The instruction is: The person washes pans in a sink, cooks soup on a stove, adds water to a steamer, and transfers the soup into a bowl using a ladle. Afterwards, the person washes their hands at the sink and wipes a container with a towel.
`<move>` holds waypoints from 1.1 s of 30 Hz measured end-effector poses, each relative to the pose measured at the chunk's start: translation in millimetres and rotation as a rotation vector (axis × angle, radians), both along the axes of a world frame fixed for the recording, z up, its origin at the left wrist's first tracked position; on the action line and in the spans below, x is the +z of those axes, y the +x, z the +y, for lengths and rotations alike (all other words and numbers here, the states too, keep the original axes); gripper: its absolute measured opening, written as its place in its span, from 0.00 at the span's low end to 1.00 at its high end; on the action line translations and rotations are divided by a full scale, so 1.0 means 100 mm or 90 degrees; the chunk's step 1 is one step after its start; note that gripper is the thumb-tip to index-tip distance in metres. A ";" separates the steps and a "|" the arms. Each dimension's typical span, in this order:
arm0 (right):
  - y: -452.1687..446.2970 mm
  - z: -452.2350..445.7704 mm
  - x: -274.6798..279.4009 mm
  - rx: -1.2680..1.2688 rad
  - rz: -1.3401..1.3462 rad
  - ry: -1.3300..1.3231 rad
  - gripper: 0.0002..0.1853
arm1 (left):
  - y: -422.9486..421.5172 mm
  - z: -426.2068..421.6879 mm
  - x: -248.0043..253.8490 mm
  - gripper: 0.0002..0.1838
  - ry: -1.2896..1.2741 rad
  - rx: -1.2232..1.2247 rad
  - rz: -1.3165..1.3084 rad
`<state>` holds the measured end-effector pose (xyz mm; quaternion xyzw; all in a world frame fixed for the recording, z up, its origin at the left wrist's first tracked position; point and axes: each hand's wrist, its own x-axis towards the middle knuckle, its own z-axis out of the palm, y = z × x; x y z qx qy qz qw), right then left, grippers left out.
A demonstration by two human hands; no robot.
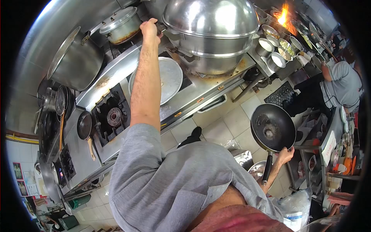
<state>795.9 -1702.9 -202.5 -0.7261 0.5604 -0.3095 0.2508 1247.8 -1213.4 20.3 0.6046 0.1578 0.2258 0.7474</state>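
My left hand (150,31) reaches far forward, its fingers curled at the side handle of a large steel steamer pot (216,44) with a domed lid. A round metal lid or tray (170,79) lies on the stove under my forearm. Low on the right, my right hand (285,155) grips a black frying pan (272,125) by its rim, close to where the handle joins. The pan is held out over the floor, its inside facing up with a worn pale patch. Its black handle (267,169) points back toward me.
A big stockpot (77,58) and a lidded pot (120,25) stand at the back left. A small pan (84,125) sits beside a burner (114,116). Flames (284,16) rise at far right, near a co-worker (342,83). Shelving (315,170) stands right of the pan.
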 end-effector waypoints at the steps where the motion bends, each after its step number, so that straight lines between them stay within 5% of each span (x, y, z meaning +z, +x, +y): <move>1: 0.01 -0.01 -0.05 0.014 0.001 -0.008 0.27 | 0.18 0.14 -0.03 0.15 -0.161 -0.132 0.012; 2: 0.02 0.04 -0.01 0.013 0.000 -0.007 0.27 | 0.16 0.16 0.02 0.11 -0.324 -0.264 0.028; 7: 0.11 0.21 0.13 0.022 -0.130 0.115 0.26 | 0.22 0.04 0.02 0.02 -0.365 -0.242 -0.009; 9: 0.11 0.18 0.07 0.037 -0.126 0.115 0.26 | 0.24 0.07 -0.02 0.04 -0.496 -0.274 -0.060; 33: 0.36 0.20 0.06 0.126 -0.122 0.188 0.25 | 0.44 -0.06 0.33 0.05 -0.495 -0.191 -0.072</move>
